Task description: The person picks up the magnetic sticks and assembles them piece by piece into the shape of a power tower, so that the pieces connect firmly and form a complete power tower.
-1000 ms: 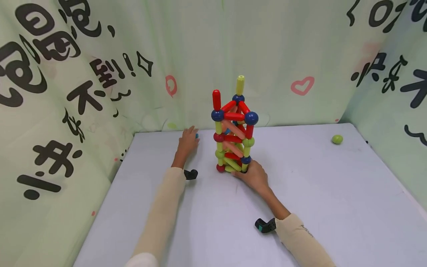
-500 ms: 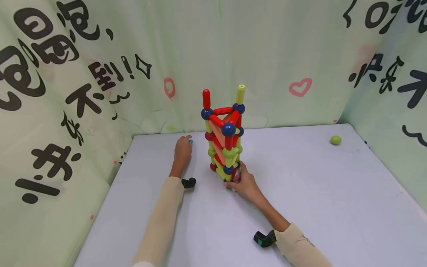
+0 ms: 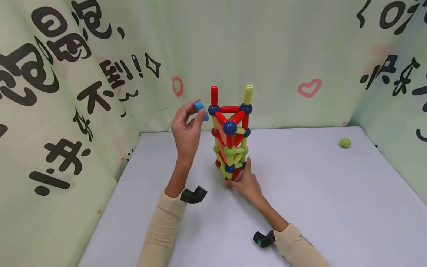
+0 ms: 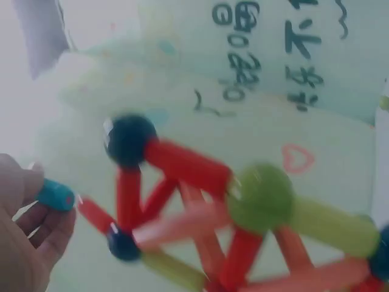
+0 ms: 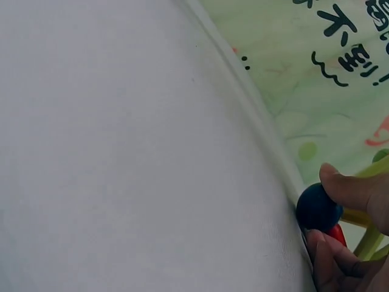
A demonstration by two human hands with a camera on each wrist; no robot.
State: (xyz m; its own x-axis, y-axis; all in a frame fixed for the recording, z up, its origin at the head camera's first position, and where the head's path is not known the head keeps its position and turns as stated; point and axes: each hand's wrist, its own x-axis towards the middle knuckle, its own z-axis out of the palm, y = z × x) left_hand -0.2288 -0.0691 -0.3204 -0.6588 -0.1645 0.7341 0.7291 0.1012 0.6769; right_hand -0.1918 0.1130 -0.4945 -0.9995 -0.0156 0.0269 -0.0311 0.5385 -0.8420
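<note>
A tower of magnetic sticks and balls (image 3: 229,128) stands upright on the table, built in red, yellow-green, pink and dark blue. From its top balls rise a red stick (image 3: 214,95) and a yellow stick (image 3: 248,94); the front top ball bears no upright stick. My left hand (image 3: 187,135) pinches a short light-blue stick (image 4: 56,194) between thumb and fingers, just left of the tower's top and apart from it. At the tower's foot, my right hand (image 3: 248,187) grips the lower front corner, with thumb and fingers about a dark blue ball (image 5: 319,208).
A green ball (image 3: 345,142) lies far off at the right rear of the white table (image 3: 300,193). A pale green curtain (image 3: 267,55) with black lettering hangs directly behind and on both sides.
My left hand has risen from the table's back left, bringing the light-blue stick up near the tower's top. Earlier, the tower turned in my right hand, one corner now facing me.
</note>
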